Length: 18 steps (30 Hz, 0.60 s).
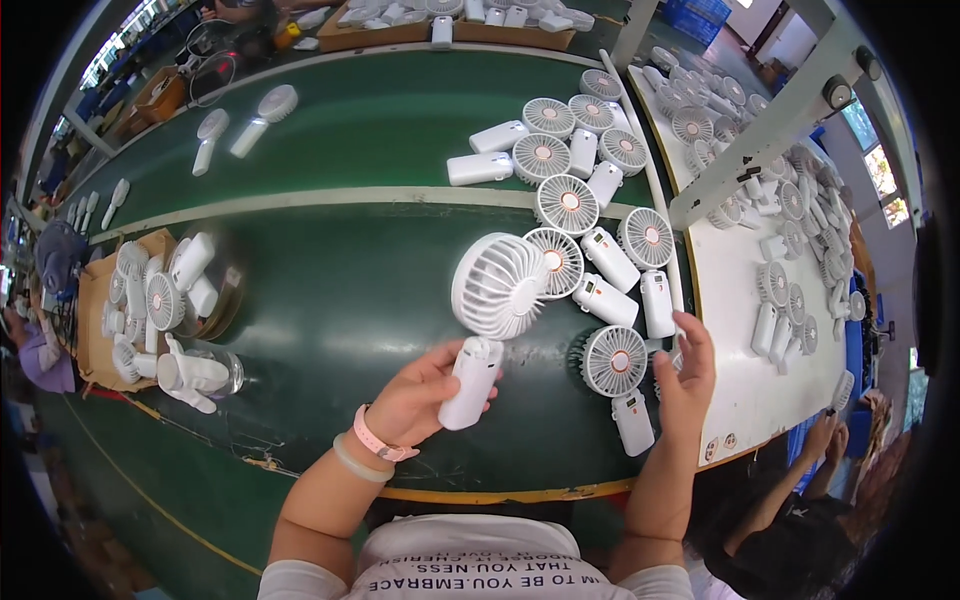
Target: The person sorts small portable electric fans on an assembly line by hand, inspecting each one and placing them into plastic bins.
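Observation:
My left hand [418,395], with a pink watch strap and a pale bangle at the wrist, grips a white handheld fan [490,290] by its handle. The fan's round grille head points up and away from me, in front of another fan. Off to the right, my right hand [687,378] is raised with thumb and fingers apart, holding nothing. Close beside it lies a white fan [614,361] with its handle toward me. Several more white fans [567,205] lie in a cluster beyond my hands.
A cardboard box [95,340] of fans stands at the left, beside a clear jar [232,374] with a white fan by it. Two fans [277,103] lie far left on the green table. A white table [735,400] at the right carries many fans; a person's hands [828,437] are beside it.

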### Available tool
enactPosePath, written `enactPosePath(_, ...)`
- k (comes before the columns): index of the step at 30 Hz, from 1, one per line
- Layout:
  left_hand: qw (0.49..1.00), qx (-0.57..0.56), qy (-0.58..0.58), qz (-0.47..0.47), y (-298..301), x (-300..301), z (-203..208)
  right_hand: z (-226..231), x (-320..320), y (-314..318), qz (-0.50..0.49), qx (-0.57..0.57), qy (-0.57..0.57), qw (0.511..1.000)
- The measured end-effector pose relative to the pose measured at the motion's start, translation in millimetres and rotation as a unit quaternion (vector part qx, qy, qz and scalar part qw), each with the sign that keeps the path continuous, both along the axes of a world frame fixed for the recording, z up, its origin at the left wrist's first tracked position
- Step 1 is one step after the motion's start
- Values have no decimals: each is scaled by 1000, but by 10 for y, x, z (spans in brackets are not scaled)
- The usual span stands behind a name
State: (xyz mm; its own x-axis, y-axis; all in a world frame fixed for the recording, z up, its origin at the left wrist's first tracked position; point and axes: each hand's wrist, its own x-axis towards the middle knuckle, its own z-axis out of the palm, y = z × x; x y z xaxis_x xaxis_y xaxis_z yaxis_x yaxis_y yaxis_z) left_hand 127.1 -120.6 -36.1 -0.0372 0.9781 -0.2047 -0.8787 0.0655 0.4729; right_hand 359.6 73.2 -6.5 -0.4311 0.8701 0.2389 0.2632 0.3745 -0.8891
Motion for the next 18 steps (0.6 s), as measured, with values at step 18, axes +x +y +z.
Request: enactPosePath(18,958,-70,203,190,-2,-97,-185,-175,-530,-201,76,-47,-33,995)
